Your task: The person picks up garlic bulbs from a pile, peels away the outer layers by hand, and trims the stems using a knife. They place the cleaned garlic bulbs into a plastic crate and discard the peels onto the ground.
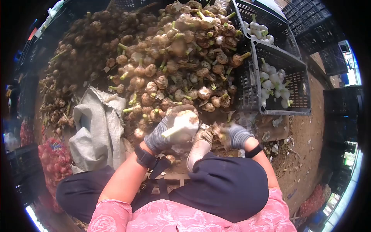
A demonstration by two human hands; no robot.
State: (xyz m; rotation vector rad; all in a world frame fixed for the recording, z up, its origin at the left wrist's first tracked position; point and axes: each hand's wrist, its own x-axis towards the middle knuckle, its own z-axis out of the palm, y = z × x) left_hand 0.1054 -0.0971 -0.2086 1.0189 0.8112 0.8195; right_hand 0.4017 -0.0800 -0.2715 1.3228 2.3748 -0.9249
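Observation:
A pale garlic bulb with a cut green-white stem (181,123) is in my left hand (164,129), whose gloved fingers are wrapped round it. To its right, past the tip of my shoe (199,149), my gloved right hand (236,135) is smeared by motion. Brownish peelings (219,135) show beside its blurred fingers; whether it holds them I cannot make out. Just beyond both hands lies a large heap of soil-stained garlic bulbs (170,69).
Two black crates at the right, a near one (286,112) and a far one (266,17), hold white bulbs. A grey cloth sack (96,127) lies left of my hands. Red net bags (56,164) stand farther left. Peelings litter the ground (301,150) at the right.

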